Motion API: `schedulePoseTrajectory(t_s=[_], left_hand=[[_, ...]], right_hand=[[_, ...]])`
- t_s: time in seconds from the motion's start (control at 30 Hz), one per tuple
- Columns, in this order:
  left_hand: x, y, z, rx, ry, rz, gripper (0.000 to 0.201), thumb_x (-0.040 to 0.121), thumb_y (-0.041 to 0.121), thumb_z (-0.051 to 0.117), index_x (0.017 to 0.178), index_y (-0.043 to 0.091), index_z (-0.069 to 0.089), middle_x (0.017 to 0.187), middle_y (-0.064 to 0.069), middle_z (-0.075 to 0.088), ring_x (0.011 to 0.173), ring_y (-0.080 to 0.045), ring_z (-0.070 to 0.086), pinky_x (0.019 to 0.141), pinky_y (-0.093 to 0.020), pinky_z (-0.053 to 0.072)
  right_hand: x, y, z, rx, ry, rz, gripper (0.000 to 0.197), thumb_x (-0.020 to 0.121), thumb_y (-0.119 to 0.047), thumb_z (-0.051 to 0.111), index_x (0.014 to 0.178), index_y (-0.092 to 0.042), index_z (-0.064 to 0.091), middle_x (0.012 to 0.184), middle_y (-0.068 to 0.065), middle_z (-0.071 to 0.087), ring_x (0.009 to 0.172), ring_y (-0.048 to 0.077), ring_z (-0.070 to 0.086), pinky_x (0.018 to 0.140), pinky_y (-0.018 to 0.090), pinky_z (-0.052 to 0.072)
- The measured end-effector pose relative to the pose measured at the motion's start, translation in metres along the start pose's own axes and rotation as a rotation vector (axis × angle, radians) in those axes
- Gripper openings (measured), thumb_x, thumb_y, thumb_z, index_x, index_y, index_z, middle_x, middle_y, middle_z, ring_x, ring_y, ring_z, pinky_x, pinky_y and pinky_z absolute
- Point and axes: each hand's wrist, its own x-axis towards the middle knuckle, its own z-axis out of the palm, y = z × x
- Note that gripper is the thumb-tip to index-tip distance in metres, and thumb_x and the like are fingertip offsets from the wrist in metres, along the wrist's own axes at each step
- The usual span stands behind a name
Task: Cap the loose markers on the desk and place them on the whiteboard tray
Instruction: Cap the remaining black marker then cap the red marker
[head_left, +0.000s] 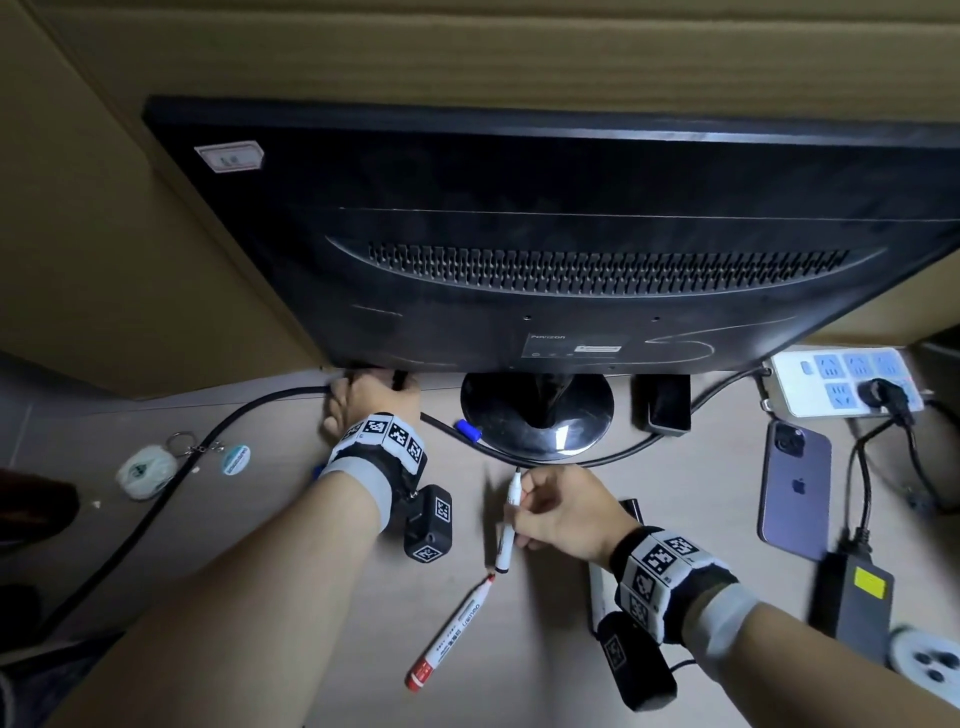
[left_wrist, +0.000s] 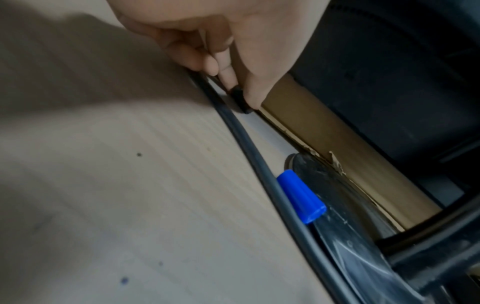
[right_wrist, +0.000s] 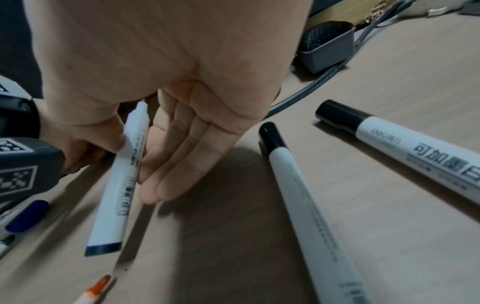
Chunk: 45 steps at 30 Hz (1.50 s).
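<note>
The right hand (head_left: 558, 514) pinches an uncapped black marker (head_left: 509, 522), long axis running 12 to 6 o'clock, tip at 12. The left hand (head_left: 363, 402), at 10 o'clock from it under the monitor (head_left: 545, 234), has fingers (left_wrist: 207, 59) pinching a small black cap (left_wrist: 240, 99) on the table (head_left: 311, 597). That cap probably fits this marker; the left hand is nearer. A red marker (head_left: 451, 634) lies uncapped at 6 o'clock.

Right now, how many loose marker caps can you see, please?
2: a blue cap between the cable and the monitor stand, a black cap pinched by the left hand. Others may be hidden.
</note>
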Motion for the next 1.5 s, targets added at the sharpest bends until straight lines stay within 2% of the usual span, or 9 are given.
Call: schedulePoseTrajectory(t_s=[0.13, 0.27, 0.43, 0.67, 0.77, 0.97, 1.1, 1.3, 1.5], left_hand=[[-0.004, -0.005, -0.002, -0.063, -0.012, 0.037, 0.027, 0.077, 0.054, 0.072, 0.094, 0.033, 0.071, 0.124, 0.005, 0.065, 0.127, -0.024, 0.053, 0.107, -0.043, 0.033], [-0.017, -0.013, -0.009, -0.297, -0.136, 0.026, 0.022, 0.079, 0.045, 0.079, 0.076, 0.031, 0.062, 0.095, 0.010, 0.076, 0.090, -0.017, 0.070, 0.089, -0.034, 0.053], [-0.044, -0.020, -0.026, -0.426, -0.281, 0.075, 0.012, 0.076, 0.030, 0.081, 0.081, 0.029, 0.070, 0.084, 0.012, 0.075, 0.081, -0.012, 0.072, 0.085, -0.031, 0.058], [-0.109, -0.028, -0.064, -0.710, -0.585, 0.048, 0.017, 0.098, 0.001, 0.061, 0.111, 0.001, 0.072, 0.105, -0.019, 0.073, 0.068, -0.018, 0.078, 0.063, -0.023, 0.061], [-0.133, -0.033, -0.079, -0.823, -0.655, 0.002, 0.013, 0.098, -0.002, 0.059, 0.104, 0.001, 0.071, 0.105, -0.020, 0.071, 0.075, -0.025, 0.079, 0.067, -0.026, 0.064], [-0.166, -0.042, -0.092, -0.702, -0.583, 0.128, 0.017, 0.084, 0.002, 0.078, 0.095, 0.014, 0.081, 0.091, -0.018, 0.078, 0.082, -0.028, 0.063, 0.086, -0.038, 0.053], [-0.187, -0.040, -0.099, -0.648, -0.617, 0.227, 0.025, 0.095, 0.005, 0.067, 0.090, 0.023, 0.083, 0.089, -0.017, 0.068, 0.084, -0.024, 0.058, 0.091, -0.036, 0.050], [-0.207, -0.034, -0.093, -0.718, -0.687, 0.269, 0.027, 0.103, -0.002, 0.050, 0.101, 0.010, 0.074, 0.103, -0.011, 0.072, 0.088, -0.016, 0.065, 0.083, -0.021, 0.057], [-0.210, -0.029, -0.083, -0.734, -0.704, 0.280, 0.026, 0.103, -0.001, 0.050, 0.104, 0.008, 0.075, 0.108, -0.014, 0.072, 0.091, -0.017, 0.066, 0.087, -0.025, 0.056]], right_hand=[[-0.004, -0.004, 0.000, 0.015, 0.007, -0.010, 0.014, 0.085, -0.001, 0.073, 0.081, -0.011, 0.065, 0.068, 0.003, 0.070, 0.065, 0.023, 0.071, 0.067, 0.038, 0.062], [-0.014, -0.010, -0.004, -0.004, 0.023, -0.024, 0.015, 0.086, -0.005, 0.067, 0.079, -0.019, 0.068, 0.070, 0.002, 0.072, 0.065, 0.019, 0.071, 0.078, 0.046, 0.064], [-0.028, -0.014, -0.007, -0.108, 0.092, -0.062, 0.019, 0.085, -0.016, 0.066, 0.075, -0.030, 0.073, 0.065, -0.006, 0.066, 0.062, 0.013, 0.064, 0.074, 0.042, 0.064], [-0.063, -0.015, -0.016, -0.224, 0.064, -0.159, 0.017, 0.085, -0.015, 0.067, 0.098, -0.023, 0.074, 0.075, -0.003, 0.068, 0.060, 0.014, 0.062, 0.065, 0.035, 0.063], [-0.076, -0.014, -0.022, -0.283, 0.054, -0.195, 0.025, 0.084, -0.016, 0.069, 0.106, -0.029, 0.072, 0.086, -0.003, 0.072, 0.064, 0.007, 0.060, 0.067, 0.021, 0.053], [-0.099, -0.015, -0.036, -0.210, 0.041, -0.280, 0.015, 0.089, -0.018, 0.073, 0.101, -0.026, 0.073, 0.068, -0.014, 0.063, 0.056, 0.005, 0.057, 0.063, 0.026, 0.053], [-0.113, -0.022, -0.049, -0.199, 0.062, -0.380, 0.015, 0.096, -0.025, 0.071, 0.093, -0.039, 0.074, 0.088, -0.004, 0.074, 0.067, 0.009, 0.059, 0.062, 0.026, 0.055], [-0.123, -0.019, -0.057, -0.189, 0.041, -0.411, 0.008, 0.091, -0.030, 0.076, 0.093, -0.038, 0.078, 0.076, -0.015, 0.069, 0.065, 0.013, 0.056, 0.064, 0.031, 0.054], [-0.129, -0.022, -0.066, -0.198, 0.035, -0.420, 0.014, 0.089, -0.036, 0.076, 0.103, -0.035, 0.081, 0.075, -0.018, 0.070, 0.066, 0.019, 0.058, 0.063, 0.043, 0.059]])
